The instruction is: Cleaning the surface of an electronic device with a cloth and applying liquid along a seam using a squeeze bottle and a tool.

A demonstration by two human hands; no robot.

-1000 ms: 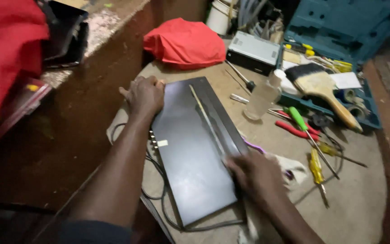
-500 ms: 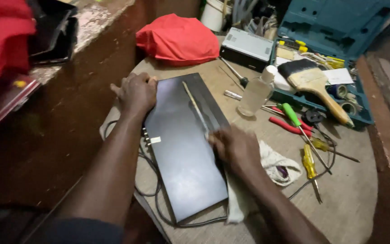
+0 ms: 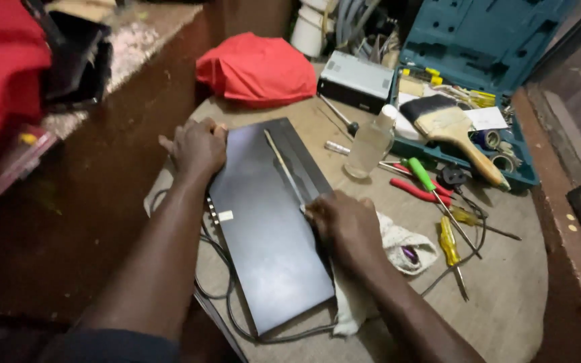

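Your left hand (image 3: 198, 148) sits flat on the far left corner of the flat black device case (image 3: 267, 222), fingers curled over its edge, pinning it down. The case lies lengthwise on the round worktable (image 3: 506, 296), running from near you toward the far side, with thin grey cables (image 3: 213, 269) looping out from under its left and near edges. Your right hand (image 3: 344, 225) is closed loosely at the case's right edge, about midway along; it meets the near end of a long thin rod (image 3: 282, 165) lying across the lid, though you can't tell from here whether the fingers actually grip it. Under that wrist lies a white rag (image 3: 398, 245), touching the case's right side. Just right of the rag are yellow-handled screwdrivers (image 3: 448, 238), and farther off a green-handled one (image 3: 421, 175) and red pliers (image 3: 418, 193). A clear plastic bottle (image 3: 370, 144) stands beyond the case, near the open teal toolbox (image 3: 479, 47) holding a wide paintbrush (image 3: 452, 128). A red cloth (image 3: 257, 67) is bunched at the far edge.
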